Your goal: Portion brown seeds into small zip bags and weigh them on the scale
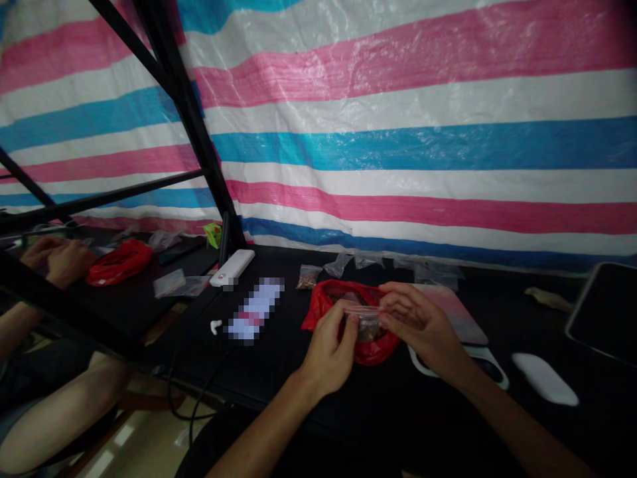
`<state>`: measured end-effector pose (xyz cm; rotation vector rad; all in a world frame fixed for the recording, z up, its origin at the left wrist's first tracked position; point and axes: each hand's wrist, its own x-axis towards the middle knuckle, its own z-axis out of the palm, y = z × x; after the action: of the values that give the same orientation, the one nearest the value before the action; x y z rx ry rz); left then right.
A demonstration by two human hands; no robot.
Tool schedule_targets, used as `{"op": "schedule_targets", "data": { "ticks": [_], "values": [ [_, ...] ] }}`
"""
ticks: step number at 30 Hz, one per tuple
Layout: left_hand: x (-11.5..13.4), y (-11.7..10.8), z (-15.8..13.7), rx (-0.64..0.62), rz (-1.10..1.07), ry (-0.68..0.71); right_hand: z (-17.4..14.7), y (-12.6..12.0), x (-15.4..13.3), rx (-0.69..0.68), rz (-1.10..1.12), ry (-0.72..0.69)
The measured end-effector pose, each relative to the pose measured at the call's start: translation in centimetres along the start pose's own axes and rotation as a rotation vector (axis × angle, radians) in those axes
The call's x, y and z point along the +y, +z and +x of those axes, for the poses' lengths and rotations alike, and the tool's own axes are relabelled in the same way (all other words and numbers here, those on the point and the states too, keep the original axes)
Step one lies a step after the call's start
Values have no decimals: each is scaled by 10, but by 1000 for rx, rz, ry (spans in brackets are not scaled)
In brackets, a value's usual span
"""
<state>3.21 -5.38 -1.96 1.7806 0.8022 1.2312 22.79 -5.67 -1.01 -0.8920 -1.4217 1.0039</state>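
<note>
Between my two hands is a small clear zip bag (369, 325) with brownish contents, held over an open red plastic bag (377, 352). My left hand (331, 348) pinches the zip edge at its left end, thumb in front. At the right end of that edge, my right hand (415, 325) closes thumb and fingers on the bag. Some dark contents show inside the red bag, though my hands and the zip bag hide much of it. Just behind the red bag lies another small filled zip bag (309, 277).
Several clear bags (368, 261) lie along the back. Left are a lit phone (256, 311), a white power bank (233, 267) and an earbud (215, 326). Right are a white mouse (545, 378) and a dark tablet (604, 312). Beyond a black frame (186, 113), another person's hands (62, 259) work near a red bag.
</note>
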Motion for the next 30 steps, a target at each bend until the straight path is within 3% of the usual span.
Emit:
{"op": "schedule_targets", "data": {
  "ticks": [7,15,23,30],
  "values": [
    [-4,6,-1,130,-130,33,-1,5,-5,65,-101,-56],
    [-10,10,-1,174,-145,-94,1,8,-4,67,-41,-1],
    [-11,11,-4,95,-46,-35,-1,7,3,100,-86,-42],
    [-12,10,-3,127,-15,-38,-1,12,5,93,-63,-54]
  ]
}}
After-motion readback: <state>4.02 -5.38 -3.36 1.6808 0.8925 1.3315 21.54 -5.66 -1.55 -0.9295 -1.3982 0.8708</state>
